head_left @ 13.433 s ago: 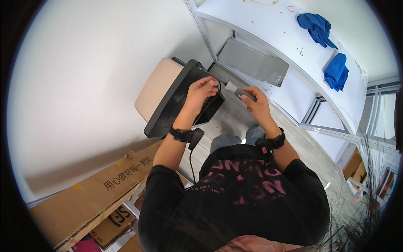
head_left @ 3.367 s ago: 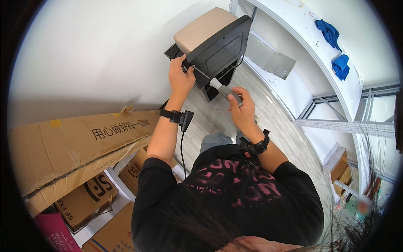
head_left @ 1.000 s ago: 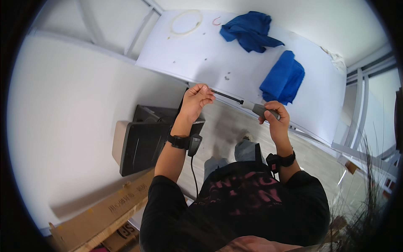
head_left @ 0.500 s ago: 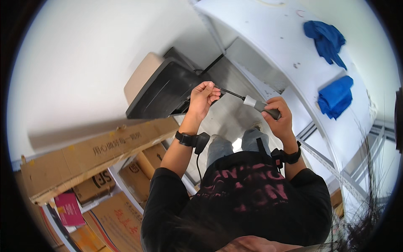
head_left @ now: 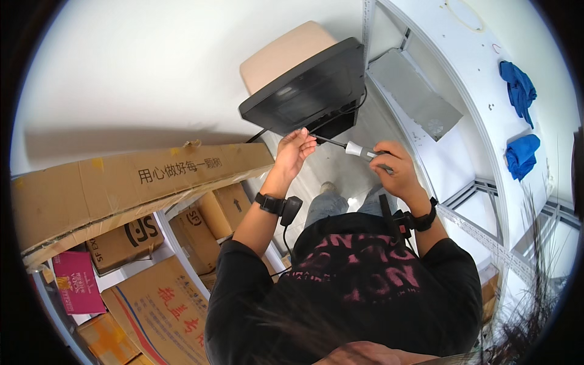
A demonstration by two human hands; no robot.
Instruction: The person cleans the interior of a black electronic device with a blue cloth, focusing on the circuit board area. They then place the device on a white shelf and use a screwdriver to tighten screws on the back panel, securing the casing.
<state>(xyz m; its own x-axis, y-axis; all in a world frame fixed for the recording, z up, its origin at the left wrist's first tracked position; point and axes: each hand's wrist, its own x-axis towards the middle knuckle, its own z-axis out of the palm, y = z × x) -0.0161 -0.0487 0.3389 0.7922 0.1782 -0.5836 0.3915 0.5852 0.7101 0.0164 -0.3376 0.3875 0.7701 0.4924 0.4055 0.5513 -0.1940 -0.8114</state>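
A screwdriver [head_left: 354, 148] with a grey and white handle and a thin dark shaft is held nearly level between both hands in front of my body. My right hand [head_left: 395, 169] is closed round the handle, its fingers covering the handle's rear end. At the other end, my left hand [head_left: 293, 152] pinches the shaft's tip between thumb and fingers. Those fingertips hide the tip, and whether a small part sits there I cannot tell. A black strap with a small device is on each wrist.
A black panel-shaped thing [head_left: 310, 85] with a beige padded part stands beyond my left hand. Cardboard boxes [head_left: 164, 304] fill a shelf at lower left under a long carton [head_left: 140, 182]. On the right, a white tabletop [head_left: 486, 131] carries blue cloths [head_left: 522, 157]; a grey panel [head_left: 420, 91] lies below.
My view has turned, so the surroundings shift in the picture. My right hand's fingers have changed place on the handle and now cover more of its end. The left hand keeps its pinch.
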